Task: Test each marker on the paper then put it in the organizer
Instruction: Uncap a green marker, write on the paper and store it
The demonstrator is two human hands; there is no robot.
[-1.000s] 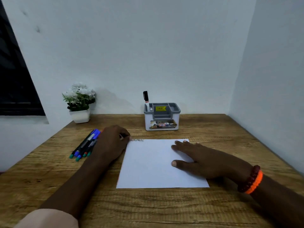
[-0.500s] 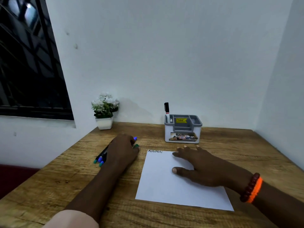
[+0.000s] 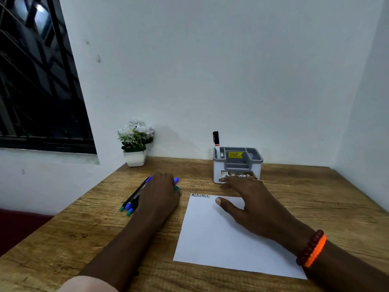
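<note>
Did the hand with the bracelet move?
Yes. The right hand slid forward along the paper toward the organizer; its fingertips now reach past the paper's far edge.

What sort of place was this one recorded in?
Probably a home or small office desk set in a room corner: a wooden table against white walls, a grey desk organizer, a potted plant and a barred window.

Wooden table (image 3: pixel 294 207) and its load
A white paper sheet (image 3: pixel 210 234) lay under the right hand (image 3: pixel 252 203), loose markers (image 3: pixel 131 200) under the left hand (image 3: pixel 160 192), a grey-topped white organizer (image 3: pixel 237 165) beyond the right fingers, a white potted plant (image 3: pixel 135 144) beyond the left.
</note>
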